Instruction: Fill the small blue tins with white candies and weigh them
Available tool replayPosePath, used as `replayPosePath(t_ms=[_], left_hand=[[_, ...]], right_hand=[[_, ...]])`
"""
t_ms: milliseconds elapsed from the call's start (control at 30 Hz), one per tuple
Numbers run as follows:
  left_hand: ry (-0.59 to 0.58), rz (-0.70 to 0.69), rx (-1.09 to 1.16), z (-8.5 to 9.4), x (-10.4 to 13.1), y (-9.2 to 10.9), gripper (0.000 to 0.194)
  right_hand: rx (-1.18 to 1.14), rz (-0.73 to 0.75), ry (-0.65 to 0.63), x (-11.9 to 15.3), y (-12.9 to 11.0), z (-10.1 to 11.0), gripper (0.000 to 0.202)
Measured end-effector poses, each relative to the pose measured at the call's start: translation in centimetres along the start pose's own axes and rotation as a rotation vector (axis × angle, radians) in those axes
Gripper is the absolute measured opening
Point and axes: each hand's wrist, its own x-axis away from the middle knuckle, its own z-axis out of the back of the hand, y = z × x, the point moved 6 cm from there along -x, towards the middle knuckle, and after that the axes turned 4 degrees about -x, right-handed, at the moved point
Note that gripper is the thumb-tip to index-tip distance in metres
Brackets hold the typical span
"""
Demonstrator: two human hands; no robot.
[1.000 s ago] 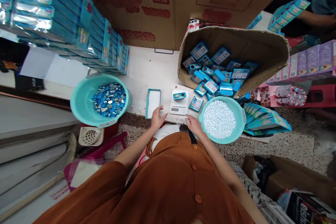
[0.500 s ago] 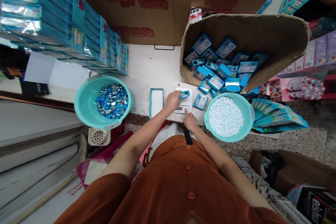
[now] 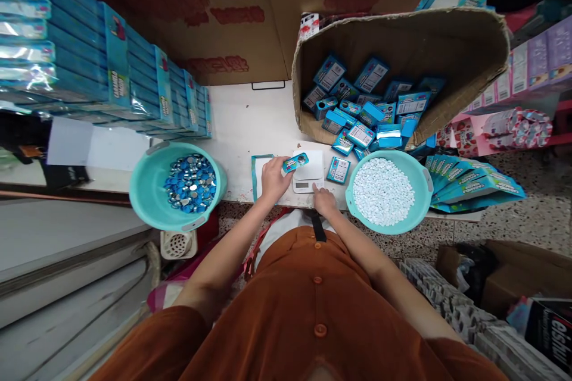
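My left hand (image 3: 273, 178) grips a small blue candy tin (image 3: 295, 162) by its left end, above the left side of a white digital scale (image 3: 309, 169). A dark round spot shows on the tin's upper face. At the scale's front edge, beside its small display, is my right hand (image 3: 325, 201), empty, with the index finger stretched out and touching the scale. Another blue candy tin (image 3: 338, 170) lies flat just right of the scale. Partly behind my left hand is a shallow blue tray (image 3: 255, 175) with a white inside.
A turquoise basin (image 3: 147, 181) of blue and silver round pieces stands left; another basin (image 3: 422, 190) of white pellets stands right. Behind, a tipped cardboard box (image 3: 469, 65) holds several blue tins. Wrapped blue packs (image 3: 80, 59) are stacked left; flattened blue cartons (image 3: 478, 187) lie right.
My left hand has moved left with the tin, off the scale's middle, and tilted the tin's face toward me. The scale's display is now uncovered; my right finger stays by it.
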Motion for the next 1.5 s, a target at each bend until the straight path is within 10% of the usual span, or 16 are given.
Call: replayPosePath(t_ms=[967, 1267, 1500], left_hand=[[-0.013, 0.058, 0.004, -0.8, 1.5, -1.1, 0.031], [-0.027, 0.035, 0.07, -2.1, 1.1, -0.4, 0.032], [0.001, 0.043, 0.109, -1.7, 0.6, -0.4, 0.032]], right_hand=[[-0.043, 0.089, 0.067, 2.9, 0.3, 0.5, 0.056], [-0.366, 0.217, 0.312, 7.2, 0.8, 5.3, 0.044], [-0.505, 0.127, 0.627, 12.3, 5.8, 7.3, 0.04]])
